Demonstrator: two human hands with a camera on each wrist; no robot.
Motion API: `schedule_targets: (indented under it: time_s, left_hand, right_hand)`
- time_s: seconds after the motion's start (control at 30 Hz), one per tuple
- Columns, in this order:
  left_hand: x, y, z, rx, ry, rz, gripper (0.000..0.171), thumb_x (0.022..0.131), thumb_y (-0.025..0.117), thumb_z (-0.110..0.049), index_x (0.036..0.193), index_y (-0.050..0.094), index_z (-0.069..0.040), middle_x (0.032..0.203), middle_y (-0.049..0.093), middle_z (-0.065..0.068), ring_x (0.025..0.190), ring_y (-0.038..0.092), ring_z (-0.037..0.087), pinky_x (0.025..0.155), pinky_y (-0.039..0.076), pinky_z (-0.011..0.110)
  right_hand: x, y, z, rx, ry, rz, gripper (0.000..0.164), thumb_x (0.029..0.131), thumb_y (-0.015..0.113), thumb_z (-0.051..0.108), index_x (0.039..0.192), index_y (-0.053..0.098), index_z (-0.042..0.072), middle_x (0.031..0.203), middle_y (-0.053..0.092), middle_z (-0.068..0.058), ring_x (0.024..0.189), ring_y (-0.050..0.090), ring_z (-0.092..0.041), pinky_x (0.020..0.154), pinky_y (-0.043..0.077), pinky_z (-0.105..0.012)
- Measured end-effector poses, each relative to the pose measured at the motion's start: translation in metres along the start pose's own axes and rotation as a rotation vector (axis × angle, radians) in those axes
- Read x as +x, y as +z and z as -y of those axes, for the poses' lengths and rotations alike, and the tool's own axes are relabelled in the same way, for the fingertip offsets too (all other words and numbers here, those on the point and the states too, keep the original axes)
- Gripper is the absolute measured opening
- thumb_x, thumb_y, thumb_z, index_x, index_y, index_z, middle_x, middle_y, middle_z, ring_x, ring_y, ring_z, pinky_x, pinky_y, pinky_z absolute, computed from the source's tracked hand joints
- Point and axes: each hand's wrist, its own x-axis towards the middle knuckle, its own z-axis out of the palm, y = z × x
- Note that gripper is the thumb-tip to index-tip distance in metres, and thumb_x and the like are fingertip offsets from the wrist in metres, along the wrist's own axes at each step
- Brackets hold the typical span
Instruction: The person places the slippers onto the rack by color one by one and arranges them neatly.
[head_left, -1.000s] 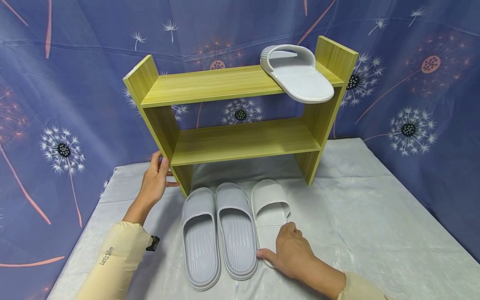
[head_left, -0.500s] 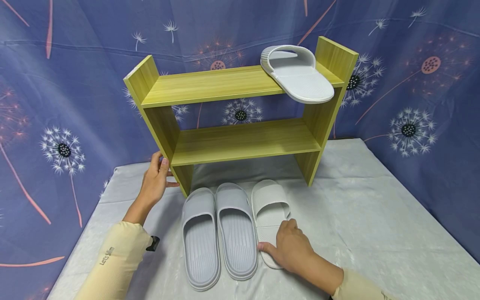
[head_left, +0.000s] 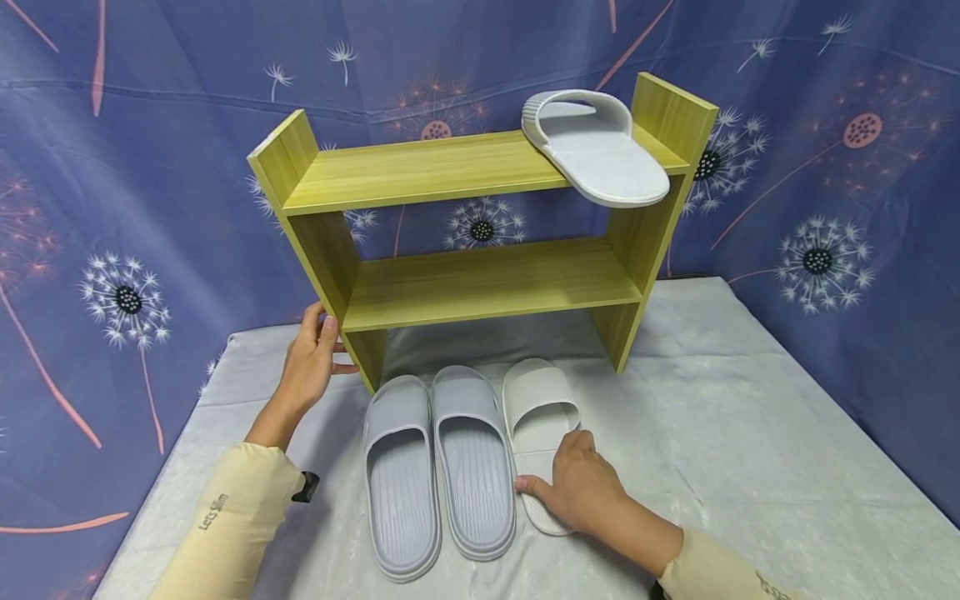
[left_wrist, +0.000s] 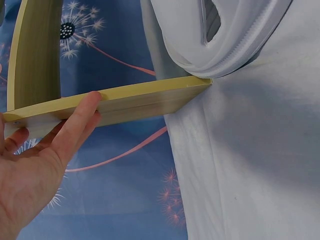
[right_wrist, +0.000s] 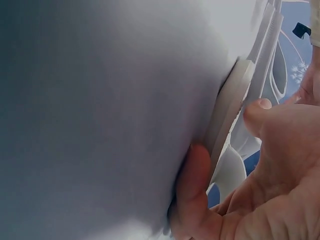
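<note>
At the lower middle of the head view, my right hand grips a white slide slipper across its heel half. Its thumb is at the slipper's left edge, and its fingers curl at the right edge; the right wrist view shows a finger against the side of the sole. My left hand rests against the left side panel of a yellow wood-grain shoe rack, low down. In the left wrist view, straight fingers touch the panel and its front edge.
Two grey slippers lie side by side left of the white one, toes toward the rack. A second white slipper sits on the top shelf's right end, its heel over the front edge. A blue dandelion-print curtain surrounds the pale cloth.
My right hand has shifted slightly forward along the white slipper, uncovering more of its heel. My left hand, the rack and the other slippers have stayed put.
</note>
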Motion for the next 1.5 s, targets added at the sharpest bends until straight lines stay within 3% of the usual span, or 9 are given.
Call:
schedule_targets:
  time_s: [0.17,0.4,0.73,1.03,1.3,1.5]
  left_hand:
    - [0.0,0.0,-0.001,-0.01,-0.002,0.006,0.049,0.105,0.028,-0.036,0.149,0.025,-0.014,0.136,0.04,0.024,0.105,0.054,0.052,0.07,0.059,0.055]
    - [-0.001,-0.001,-0.003,0.008,-0.003,0.006,0.049,0.105,0.029,-0.037,0.15,0.024,-0.016,0.136,0.04,0.023,0.105,0.055,0.051,0.07,0.059,0.053]
    - [-0.01,0.002,-0.031,0.004,-0.006,0.011,0.048,0.106,0.029,-0.032,0.147,0.024,-0.007,0.133,0.039,0.028,0.105,0.053,0.055,0.073,0.057,0.059]
    - [-0.001,-0.001,-0.004,0.031,0.001,0.004,0.051,0.104,0.029,-0.042,0.149,0.025,-0.02,0.135,0.041,0.021,0.104,0.056,0.048,0.07,0.06,0.052]
    - [-0.001,0.0,-0.003,0.042,-0.008,0.0,0.053,0.103,0.029,-0.046,0.149,0.025,-0.02,0.132,0.042,0.022,0.104,0.056,0.046,0.069,0.061,0.049]
    - [-0.01,0.003,-0.026,0.023,-0.013,0.006,0.05,0.105,0.03,-0.037,0.148,0.026,-0.011,0.129,0.043,0.029,0.105,0.053,0.052,0.072,0.059,0.055]
  right_hand:
    - [0.001,-0.001,0.001,0.01,0.012,0.019,0.109,0.072,0.07,0.065,0.114,0.038,-0.031,0.084,0.039,-0.02,0.057,0.05,-0.021,0.049,0.056,-0.036]
    - [0.001,-0.002,0.004,-0.011,-0.002,0.03,0.111,0.072,0.067,0.07,0.111,0.041,-0.03,0.08,0.035,-0.016,0.055,0.05,-0.022,0.048,0.055,-0.036]
    - [0.001,-0.002,0.002,-0.024,0.007,0.055,0.112,0.07,0.067,0.072,0.114,0.042,-0.028,0.083,0.036,-0.017,0.06,0.048,-0.022,0.051,0.054,-0.037]
    - [0.001,-0.007,0.001,-0.028,0.018,0.101,0.109,0.072,0.068,0.069,0.115,0.04,-0.028,0.085,0.036,-0.018,0.06,0.05,-0.023,0.053,0.055,-0.039]
    - [0.006,-0.013,0.003,-0.015,0.028,0.184,0.108,0.076,0.068,0.063,0.118,0.037,-0.032,0.095,0.041,-0.029,0.068,0.055,-0.03,0.06,0.057,-0.045]
    - [0.009,-0.021,0.001,0.03,0.078,0.271,0.105,0.074,0.072,0.057,0.12,0.037,-0.03,0.101,0.043,-0.03,0.075,0.058,-0.035,0.068,0.056,-0.049]
